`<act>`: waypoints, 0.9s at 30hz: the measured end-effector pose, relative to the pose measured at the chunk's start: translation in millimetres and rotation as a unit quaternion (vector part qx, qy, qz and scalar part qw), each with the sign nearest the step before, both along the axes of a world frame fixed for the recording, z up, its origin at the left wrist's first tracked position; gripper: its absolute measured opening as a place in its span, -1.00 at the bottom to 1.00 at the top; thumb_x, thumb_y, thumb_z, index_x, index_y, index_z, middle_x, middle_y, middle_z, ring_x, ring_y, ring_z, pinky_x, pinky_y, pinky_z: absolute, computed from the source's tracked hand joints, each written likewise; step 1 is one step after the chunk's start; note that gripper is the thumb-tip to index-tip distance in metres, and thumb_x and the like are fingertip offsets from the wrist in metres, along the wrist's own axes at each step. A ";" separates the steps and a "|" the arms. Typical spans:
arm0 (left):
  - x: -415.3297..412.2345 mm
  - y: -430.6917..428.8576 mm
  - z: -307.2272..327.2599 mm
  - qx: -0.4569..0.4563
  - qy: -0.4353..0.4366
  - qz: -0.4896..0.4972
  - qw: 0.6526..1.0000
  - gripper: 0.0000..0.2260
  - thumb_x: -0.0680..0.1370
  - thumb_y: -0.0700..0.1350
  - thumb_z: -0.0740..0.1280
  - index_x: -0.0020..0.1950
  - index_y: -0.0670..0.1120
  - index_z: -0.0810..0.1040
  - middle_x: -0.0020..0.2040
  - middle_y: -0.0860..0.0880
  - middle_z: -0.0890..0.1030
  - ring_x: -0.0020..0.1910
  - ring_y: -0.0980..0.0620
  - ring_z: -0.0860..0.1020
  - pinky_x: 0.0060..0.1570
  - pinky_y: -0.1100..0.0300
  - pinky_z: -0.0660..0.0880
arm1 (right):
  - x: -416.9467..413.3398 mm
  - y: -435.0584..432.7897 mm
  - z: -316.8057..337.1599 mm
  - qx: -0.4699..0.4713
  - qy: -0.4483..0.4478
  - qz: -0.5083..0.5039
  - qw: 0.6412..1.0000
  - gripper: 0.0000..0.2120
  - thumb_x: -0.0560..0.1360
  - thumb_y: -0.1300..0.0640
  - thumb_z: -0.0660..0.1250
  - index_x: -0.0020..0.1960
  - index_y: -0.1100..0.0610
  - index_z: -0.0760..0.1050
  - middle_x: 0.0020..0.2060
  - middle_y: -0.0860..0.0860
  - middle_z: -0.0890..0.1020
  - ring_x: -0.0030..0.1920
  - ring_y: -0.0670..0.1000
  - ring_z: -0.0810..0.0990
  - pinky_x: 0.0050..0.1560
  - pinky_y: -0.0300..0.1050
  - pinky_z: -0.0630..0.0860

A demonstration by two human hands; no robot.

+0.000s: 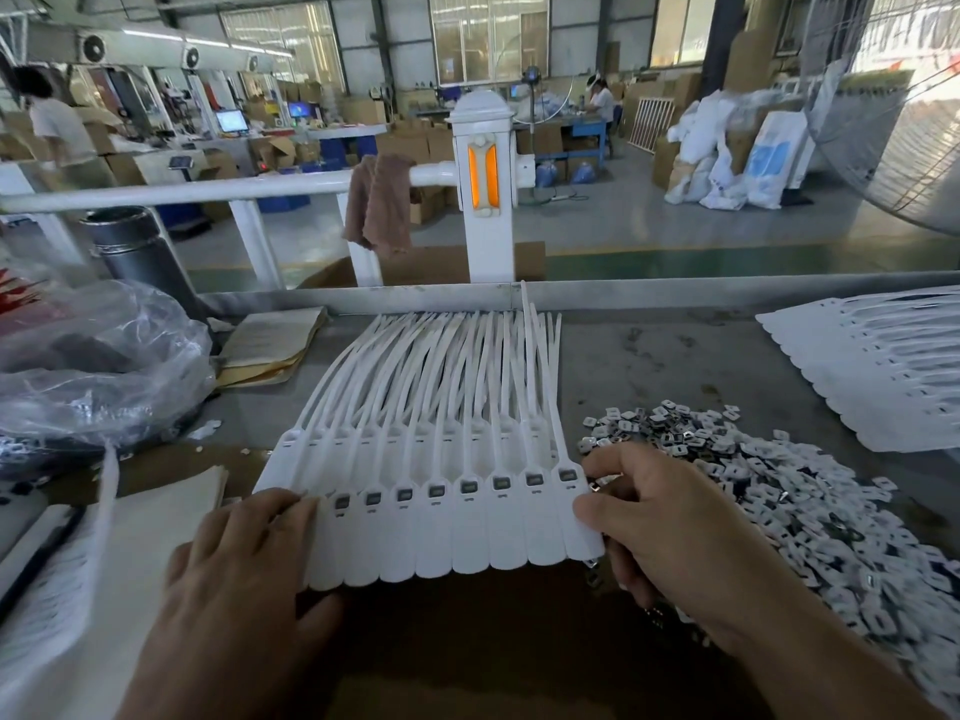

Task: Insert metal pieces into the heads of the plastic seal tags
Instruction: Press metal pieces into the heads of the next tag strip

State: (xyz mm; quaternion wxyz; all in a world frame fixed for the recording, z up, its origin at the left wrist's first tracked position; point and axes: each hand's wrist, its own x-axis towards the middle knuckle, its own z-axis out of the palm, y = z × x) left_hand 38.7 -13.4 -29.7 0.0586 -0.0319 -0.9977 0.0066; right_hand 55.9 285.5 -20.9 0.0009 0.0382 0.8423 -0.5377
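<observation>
A row of flat white plastic seal tags [467, 537] lies side by side on the grey metal surface [649, 356]. Their broad flags point toward the person and their thin tails fan away toward the far rim. Each visible head in the row shows a small dark square window.

The left hand [244, 579] lies on the left end of the row. Its grip is apart, with the fingers [291, 506] straight and pressing the tags flat, curled round nothing.

The right hand [670, 527] is at the right end of the row with its grip closed. The thumb [589, 511] touches the edge of the rightmost tag, and the curled index finger and thumb pinch a small silver metal piece [597, 484] just beside that tag's head.

Right of the row, touching the right hand, spreads a heap of small square silver-and-white metal pieces [753, 475]. Further right lies a second stack of white tags [872, 371]. Left of the row sits a crumpled clear plastic bag [104, 356], with folded brown paper [270, 345] between them.
</observation>
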 end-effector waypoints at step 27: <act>50.9 57.3 -3.9 0.186 0.149 -0.282 0.929 -0.72 0.37 0.09 0.28 -0.01 0.07 0.66 -0.10 0.02 0.64 -0.14 0.06 0.61 -0.14 0.04 0.59 | 9.7 -8.1 16.7 0.189 0.075 -0.079 0.976 -0.90 0.57 -0.17 0.22 0.07 -0.25 0.44 -0.14 -0.31 0.53 -0.18 -0.35 0.50 -0.28 -0.35 0.34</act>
